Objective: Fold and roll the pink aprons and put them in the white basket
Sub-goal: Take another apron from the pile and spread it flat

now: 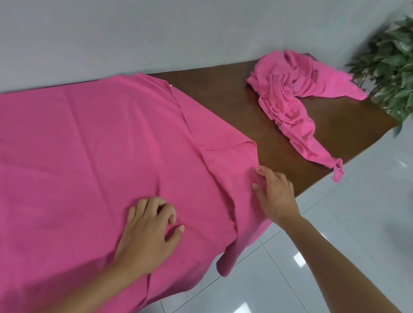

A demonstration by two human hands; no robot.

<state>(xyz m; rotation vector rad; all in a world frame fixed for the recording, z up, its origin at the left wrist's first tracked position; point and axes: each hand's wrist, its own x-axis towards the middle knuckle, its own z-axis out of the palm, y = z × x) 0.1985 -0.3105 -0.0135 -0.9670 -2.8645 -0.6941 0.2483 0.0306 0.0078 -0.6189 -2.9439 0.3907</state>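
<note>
Head view, looking down and forward. One pink apron, the spread apron (74, 156), lay opened flat across the left and centre of the frame. It covered most of the brown wooden table (231, 100), and its near edge hung over the table's front. At the cloth's right end a diagonal fold ran from the far edge towards the lower right, and a narrow tail of fabric drooped off the table corner towards the floor (345, 220) of pale glossy tiles.

The left hand (147, 239) rested palm down on the spread apron in the lower centre of the frame. Its fingers (142, 205) were bent at the knuckles with their tips on the cloth and the thumb set apart to the right. It had no cloth gathered in it.

The right hand (276, 196) lay at the apron's right edge, right of centre, where the cloth met bare wood. Its thumb and forefinger appeared to pinch a small ridge of the fabric, and the other fingers were hidden behind the back of the hand.

A second pink apron, the crumpled apron (289, 96), sat bunched in the upper right on the far end of the table, well apart from the first. One knotted end trailed over the table's front edge.

A grey wall (112, 21) filled the top of the frame. A green leafy plant (411, 62) stood in the upper right corner beyond the table's end.
</note>
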